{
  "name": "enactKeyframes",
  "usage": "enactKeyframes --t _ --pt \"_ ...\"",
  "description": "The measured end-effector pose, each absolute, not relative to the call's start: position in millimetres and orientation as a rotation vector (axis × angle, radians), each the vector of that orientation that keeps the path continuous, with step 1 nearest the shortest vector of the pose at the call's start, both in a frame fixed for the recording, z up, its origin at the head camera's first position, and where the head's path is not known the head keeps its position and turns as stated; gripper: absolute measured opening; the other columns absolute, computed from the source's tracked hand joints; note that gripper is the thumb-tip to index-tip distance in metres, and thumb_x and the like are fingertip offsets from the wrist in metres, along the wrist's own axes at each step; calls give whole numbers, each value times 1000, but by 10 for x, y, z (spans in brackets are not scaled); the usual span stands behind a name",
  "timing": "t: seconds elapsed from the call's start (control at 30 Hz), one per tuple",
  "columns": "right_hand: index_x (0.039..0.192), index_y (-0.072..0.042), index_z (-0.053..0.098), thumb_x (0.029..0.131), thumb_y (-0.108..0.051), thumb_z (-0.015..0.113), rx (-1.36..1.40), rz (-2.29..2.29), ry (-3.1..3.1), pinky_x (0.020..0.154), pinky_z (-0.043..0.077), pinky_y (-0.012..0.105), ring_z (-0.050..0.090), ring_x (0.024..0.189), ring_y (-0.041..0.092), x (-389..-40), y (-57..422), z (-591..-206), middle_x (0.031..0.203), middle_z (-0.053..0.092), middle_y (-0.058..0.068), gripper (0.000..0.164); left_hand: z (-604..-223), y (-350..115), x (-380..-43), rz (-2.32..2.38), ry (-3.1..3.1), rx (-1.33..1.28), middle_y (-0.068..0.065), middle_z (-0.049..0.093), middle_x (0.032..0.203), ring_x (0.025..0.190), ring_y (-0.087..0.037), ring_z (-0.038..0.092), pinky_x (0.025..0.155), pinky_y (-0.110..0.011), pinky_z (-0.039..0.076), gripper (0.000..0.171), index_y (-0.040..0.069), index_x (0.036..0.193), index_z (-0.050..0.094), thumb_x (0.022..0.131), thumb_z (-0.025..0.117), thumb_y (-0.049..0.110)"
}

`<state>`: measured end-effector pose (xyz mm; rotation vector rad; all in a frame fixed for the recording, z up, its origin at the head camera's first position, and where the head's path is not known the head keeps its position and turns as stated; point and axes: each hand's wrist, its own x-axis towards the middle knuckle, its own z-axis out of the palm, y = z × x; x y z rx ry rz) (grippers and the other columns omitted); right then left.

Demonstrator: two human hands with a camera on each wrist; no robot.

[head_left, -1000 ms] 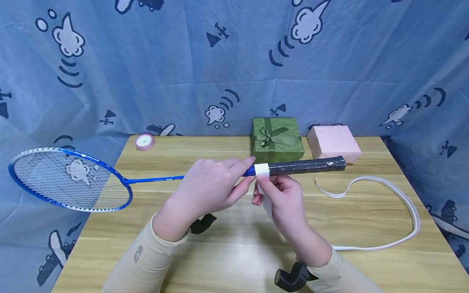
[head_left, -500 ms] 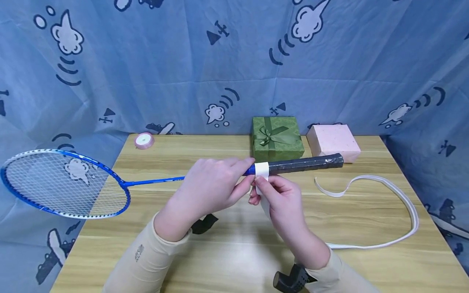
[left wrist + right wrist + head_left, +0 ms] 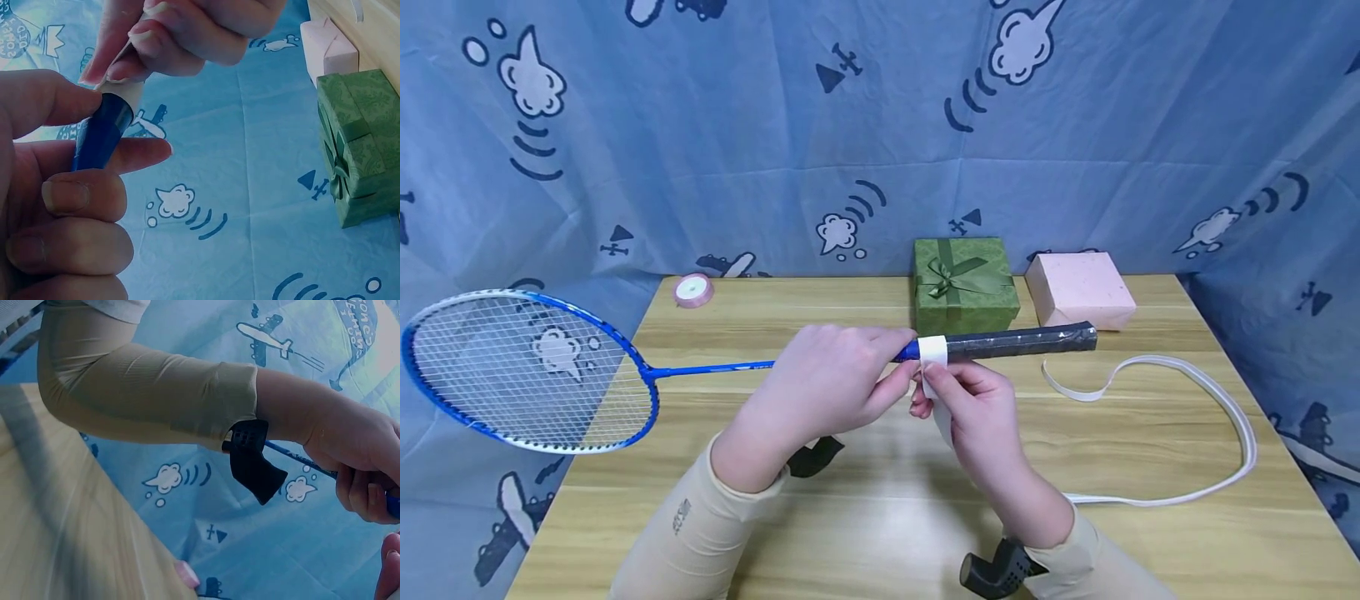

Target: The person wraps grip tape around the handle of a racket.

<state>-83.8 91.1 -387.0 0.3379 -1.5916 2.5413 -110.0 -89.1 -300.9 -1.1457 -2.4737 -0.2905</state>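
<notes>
A blue and white badminton racket (image 3: 711, 369) is held level above the table, head to the left. My left hand (image 3: 831, 375) grips it where the shaft meets the handle; in the left wrist view the blue cone (image 3: 105, 128) shows between thumb and fingers. White grip tape (image 3: 933, 348) circles the top of the dark handle (image 3: 1022, 341). Just below that band, my right hand (image 3: 981, 408) pinches the tape between thumb and fingers. Its tail hangs down behind the right wrist. In the right wrist view, only a bit of the right fingers (image 3: 390, 569) shows.
A long white strip (image 3: 1243, 433) curves over the right of the wooden table (image 3: 865, 550). Behind the handle stand a green gift box (image 3: 966, 287) with a bow and a pink box (image 3: 1082, 292). A pink ribbon roll (image 3: 692, 290) lies at the back left.
The racket has shifted slightly left, and its head swung a little toward me, then partly back. Both hands keep their holds, and the tape band stays at the handle's top.
</notes>
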Motion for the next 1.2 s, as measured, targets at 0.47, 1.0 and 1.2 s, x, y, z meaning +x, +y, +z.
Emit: enactKeyframes --t 0.47,1.0,1.2 --pt "111 -6 68 99 8 59 305 2638 -1556 59 58 26 70 70 16 -875 934 -3868 88 74 5 21 -2967 -899 -1102 -288 -2527 -1174 11 59 71 50 -6 45 42 -27 36 15 18 101 70 97 64 30" --pt "101 0 65 99 8 58 281 2616 -1475 57 57 25 69 64 15 -836 936 -3739 80 72 7 11 -3041 -940 -1096 -236 -2150 -1209 4 49 72 47 -9 29 41 -23 21 35 23 122 72 95 61 3" --pt "123 1 63 98 12 58 369 2646 -1453 57 57 24 70 65 16 -839 961 -3740 89 73 6 28 -3026 -954 -1092 -190 -2164 -1212 6 49 70 46 -8 29 40 -24 23 36 22 125 71 97 59 5"
